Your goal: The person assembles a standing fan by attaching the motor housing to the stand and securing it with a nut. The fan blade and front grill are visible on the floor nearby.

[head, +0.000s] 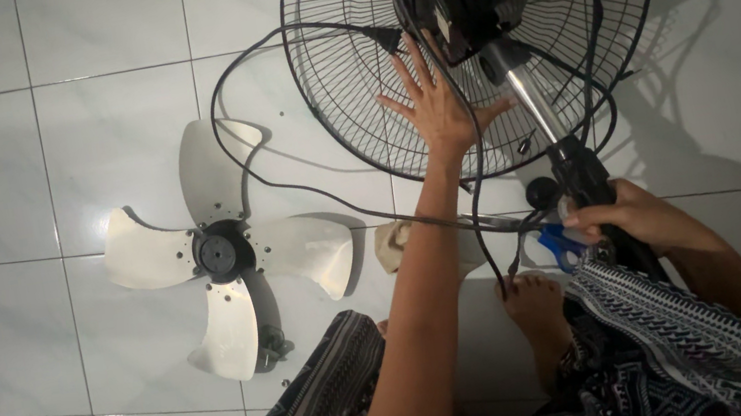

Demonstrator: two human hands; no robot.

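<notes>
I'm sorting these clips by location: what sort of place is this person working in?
Probably a room in a home, with the person sitting on the floor. It is white glossy tiled floor, not a workbench. A household pedestal fan is steadied by the left hand, its detached blade beside it, and the right hand grips the pole.

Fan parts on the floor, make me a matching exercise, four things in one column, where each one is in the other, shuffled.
Things:
1. left hand
2. right hand
3. fan blade
4. scissors with blue handles

Places:
A. lying flat on the white tiles, apart from the fan
B. gripping the black stand pole
C. spread open against the wire grille
D. on the floor beside the pole, just under the gripping hand

Pairs: 1-C, 2-B, 3-A, 4-D
</notes>
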